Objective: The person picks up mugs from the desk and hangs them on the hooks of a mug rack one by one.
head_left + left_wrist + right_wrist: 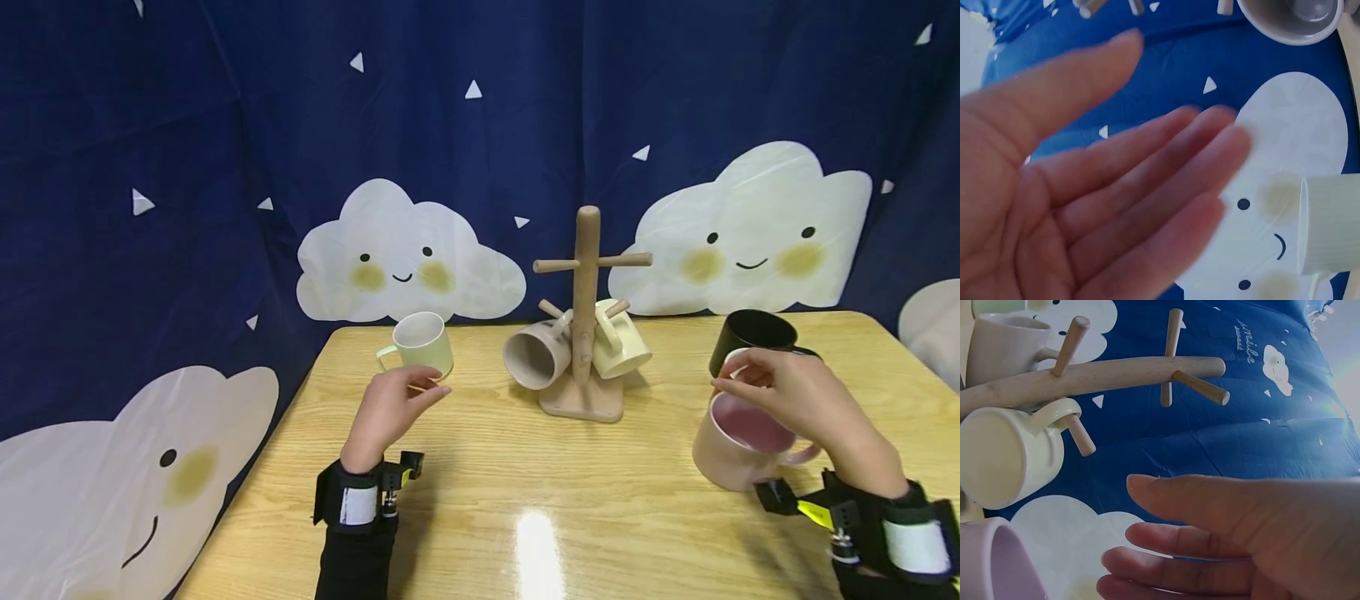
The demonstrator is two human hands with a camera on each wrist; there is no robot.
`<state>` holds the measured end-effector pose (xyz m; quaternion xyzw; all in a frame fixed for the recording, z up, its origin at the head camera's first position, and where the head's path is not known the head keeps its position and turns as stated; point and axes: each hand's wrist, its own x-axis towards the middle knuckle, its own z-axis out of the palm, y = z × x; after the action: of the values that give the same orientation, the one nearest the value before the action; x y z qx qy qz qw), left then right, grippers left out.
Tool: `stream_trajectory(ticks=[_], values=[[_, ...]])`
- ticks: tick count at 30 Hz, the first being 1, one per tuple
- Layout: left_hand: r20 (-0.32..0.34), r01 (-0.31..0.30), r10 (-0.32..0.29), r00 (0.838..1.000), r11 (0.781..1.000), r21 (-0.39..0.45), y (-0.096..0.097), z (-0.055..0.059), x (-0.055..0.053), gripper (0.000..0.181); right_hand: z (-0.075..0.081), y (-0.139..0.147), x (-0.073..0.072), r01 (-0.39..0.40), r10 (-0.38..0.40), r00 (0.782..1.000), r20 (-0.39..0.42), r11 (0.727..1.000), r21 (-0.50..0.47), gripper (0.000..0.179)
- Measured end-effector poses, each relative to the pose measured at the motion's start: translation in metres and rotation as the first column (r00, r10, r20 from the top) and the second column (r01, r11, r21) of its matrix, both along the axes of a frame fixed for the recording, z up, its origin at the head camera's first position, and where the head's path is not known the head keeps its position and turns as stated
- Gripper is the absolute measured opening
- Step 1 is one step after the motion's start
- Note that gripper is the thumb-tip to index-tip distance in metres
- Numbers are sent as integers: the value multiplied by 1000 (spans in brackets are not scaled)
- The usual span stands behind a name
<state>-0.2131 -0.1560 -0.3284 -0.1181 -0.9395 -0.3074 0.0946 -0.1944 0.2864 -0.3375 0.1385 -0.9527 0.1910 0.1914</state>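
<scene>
My left hand (392,410) is held over the left of the table with its fingers extended and nothing in them. Just beyond it stands a pale green mug (429,354), upright, handle to the left. My right hand (806,398) hovers above a pink mug (729,457), its thumb apart from the fingers and no object between them. The pink mug stands upright with its handle to the right. Behind that hand are a black mug (738,333) and a whitish thing, mostly hidden. In the right wrist view the fingers (1179,565) look loosely straight.
A wooden mug tree (588,242) stands at the table's back middle. On its lower pegs hang a greyish-beige mug (558,354) and a cream mug (626,346); the upper pegs are bare. A dark blue curtain (525,150) with clouds hangs behind the wooden table (465,500).
</scene>
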Motion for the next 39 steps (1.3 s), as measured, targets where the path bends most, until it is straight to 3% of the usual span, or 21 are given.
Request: stream_trajectory(ticks=[4, 8, 15, 20, 24, 28, 34, 39], values=[[-40, -79, 85, 996, 988, 131, -14, 0, -13, 35, -1, 3, 2, -6, 6, 1000, 8, 1000, -24, 14], [-51, -154, 165, 985, 973, 172, -31, -4, -41, 36, 0, 6, 3, 0, 0, 1000, 17, 1000, -16, 14], [22, -222, 222, 975, 975, 9, -57, -19, -88, 43, -1, 6, 2, -8, 8, 1000, 23, 1000, 22, 16], [63, -213, 219, 974, 974, -82, -75, -45, -109, 40, -5, 2, -1, -39, 38, 999, 19, 998, 55, 16], [47, -215, 218, 975, 974, -71, -85, -63, -117, 30, -10, -3, -3, -90, 91, 996, -18, 995, 46, 18], [37, -224, 225, 974, 974, -32, -92, -70, -119, 24, -11, -4, -3, -107, 107, 994, -4, 994, 33, 19], [87, -231, 224, 971, 970, 72, -91, -67, -117, 26, -8, -2, -3, -63, 60, 997, 44, 996, 59, 17], [115, -301, 282, 953, 928, 219, -81, -57, -109, 25, -6, -2, -4, -45, 41, 997, 62, 997, 64, 18]])
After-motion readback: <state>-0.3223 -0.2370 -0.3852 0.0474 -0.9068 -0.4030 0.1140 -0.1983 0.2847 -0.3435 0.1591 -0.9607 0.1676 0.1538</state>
